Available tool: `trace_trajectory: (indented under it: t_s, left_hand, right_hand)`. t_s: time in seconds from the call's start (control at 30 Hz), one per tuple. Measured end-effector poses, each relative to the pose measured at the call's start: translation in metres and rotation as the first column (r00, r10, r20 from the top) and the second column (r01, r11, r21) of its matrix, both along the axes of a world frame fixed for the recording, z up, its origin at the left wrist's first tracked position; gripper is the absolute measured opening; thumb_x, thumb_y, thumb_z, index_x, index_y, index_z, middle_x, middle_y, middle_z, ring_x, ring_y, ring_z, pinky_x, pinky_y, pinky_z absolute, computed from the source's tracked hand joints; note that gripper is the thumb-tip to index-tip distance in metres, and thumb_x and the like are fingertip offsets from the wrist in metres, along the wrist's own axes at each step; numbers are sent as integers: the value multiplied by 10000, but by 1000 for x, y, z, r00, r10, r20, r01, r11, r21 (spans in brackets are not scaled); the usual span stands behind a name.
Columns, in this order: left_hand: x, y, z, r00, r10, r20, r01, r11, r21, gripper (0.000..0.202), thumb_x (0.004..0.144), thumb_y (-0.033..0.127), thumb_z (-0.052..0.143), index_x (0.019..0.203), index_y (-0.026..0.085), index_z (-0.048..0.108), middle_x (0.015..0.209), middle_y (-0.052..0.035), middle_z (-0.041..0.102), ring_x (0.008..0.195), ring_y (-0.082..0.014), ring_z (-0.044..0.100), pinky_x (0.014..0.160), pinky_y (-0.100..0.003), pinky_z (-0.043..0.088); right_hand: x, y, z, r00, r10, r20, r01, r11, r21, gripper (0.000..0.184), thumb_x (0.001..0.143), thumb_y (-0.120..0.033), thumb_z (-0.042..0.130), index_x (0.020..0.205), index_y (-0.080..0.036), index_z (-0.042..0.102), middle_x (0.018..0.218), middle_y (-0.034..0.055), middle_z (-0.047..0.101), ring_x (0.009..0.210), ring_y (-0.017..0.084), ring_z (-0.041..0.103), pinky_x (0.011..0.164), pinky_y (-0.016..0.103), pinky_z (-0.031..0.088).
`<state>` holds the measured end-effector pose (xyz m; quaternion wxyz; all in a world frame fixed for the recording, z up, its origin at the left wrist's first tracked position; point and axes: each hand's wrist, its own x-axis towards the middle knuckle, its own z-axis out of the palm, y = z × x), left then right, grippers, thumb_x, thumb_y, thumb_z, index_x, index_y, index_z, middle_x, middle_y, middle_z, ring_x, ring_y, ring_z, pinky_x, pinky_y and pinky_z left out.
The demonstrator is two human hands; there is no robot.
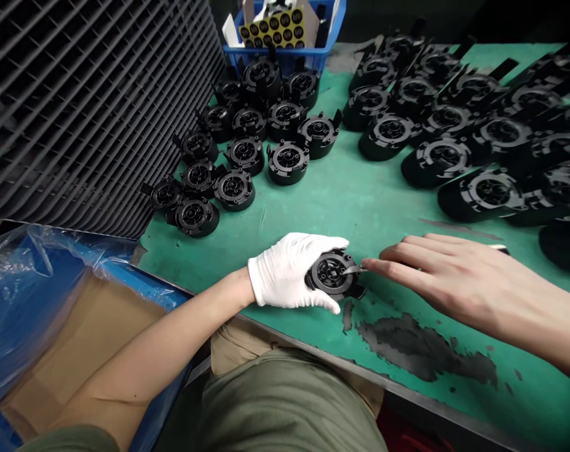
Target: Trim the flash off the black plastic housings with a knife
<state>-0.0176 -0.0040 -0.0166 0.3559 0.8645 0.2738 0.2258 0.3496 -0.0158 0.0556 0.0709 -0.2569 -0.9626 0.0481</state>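
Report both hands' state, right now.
Left hand: gloved, closed around a black round part.
Right hand: bare, closed on a thin metal tool, its tip at the part.

One black part [323, 279] is counted near, over the bench [322, 207], about fourteen in the left group [244, 152], over a dozen in the right group [447, 119]; far, one blue basket [333, 39], one yellow sticker sheet [272, 30].

My gloved left hand [287, 271] grips a round black part [332, 274], my right hand [459, 276] a thin tool [353, 269]; similar parts [289, 161] stand farther on the counter [313, 210].
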Motion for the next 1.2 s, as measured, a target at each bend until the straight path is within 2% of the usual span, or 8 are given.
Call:
trace_trajectory:
  t_s: [0.2,0.33,0.5,0.6,0.7,0.83,1.03,1.2]
  left_hand:
    - [-1,0,-3,1000,-7,14,7,1000,16,1235,969,876,1063,1884,187,602,1797,-287,797,1696,-523,795,1484,-694,626]
    - [-3,-2,-1,1000,3,1,-3,1000,16,1187,1011,853,1037,1888,187,592,1813,-290,788,1706,-518,789,1485,-707,620]
    - [-1,-5,7,999,4,-38,-4,1000,-4,1153,1016,805,1029,1890,200,583,1832,-279,771,1717,-522,774,1489,-718,616]
    - [-1,-4,15,999,-4,-53,4,1000,-5,1161,986,675,1034,1915,168,557,1793,-291,770,1702,-545,758,1479,-743,623]
    - [-4,1,22,999,-42,-34,41,999,-9,1177,973,415,907,2011,172,408,1778,-274,759,1687,-534,747,1467,-759,633]
    - [-11,10,20,990,-118,80,117,993,13,1254,939,195,707,2068,266,167,1979,-208,627,1803,-458,683,1528,-698,591]
    - [-13,6,6,982,-75,173,57,992,110,931,1026,204,644,1920,198,385,1895,-270,682,1769,-436,722,1488,-671,632]
    - [-11,4,3,983,-75,169,60,994,93,917,1025,227,642,1911,234,403,1867,-236,711,1722,-432,751,1464,-686,644]
  right_hand:
    - [10,9,-8,990,-101,-100,93,992,-81,439,1316,-226,482,1541,-319,848,1223,100,886,992,271,798,908,432,614]
    - [5,0,-4,980,-175,-96,163,978,-128,507,1281,-165,468,1557,-367,844,1283,91,906,1047,296,812,952,454,602]
    - [-5,11,-1,998,-39,-42,38,999,-16,518,1265,-80,457,1578,-297,809,1195,85,860,950,235,685,930,432,534]
    - [-2,22,1,995,36,-90,-35,999,13,507,1282,-61,437,1526,-296,814,1117,50,833,919,218,668,899,403,526]
    - [7,26,4,994,24,-107,-26,1000,-15,366,1317,-173,528,1511,-295,814,1167,61,847,960,220,738,870,381,578]
    - [14,21,2,990,28,-137,-31,999,-18,291,1308,-243,616,1540,-291,785,1186,58,858,951,222,777,801,363,615]
    - [-3,10,-4,979,22,-202,-20,1000,11,587,1255,-71,442,1652,-351,770,1250,67,879,970,269,755,866,436,585]
    - [-6,-3,-2,992,30,-121,-19,995,94,605,1208,-54,492,1709,-292,734,1264,86,866,1026,299,745,869,467,571]
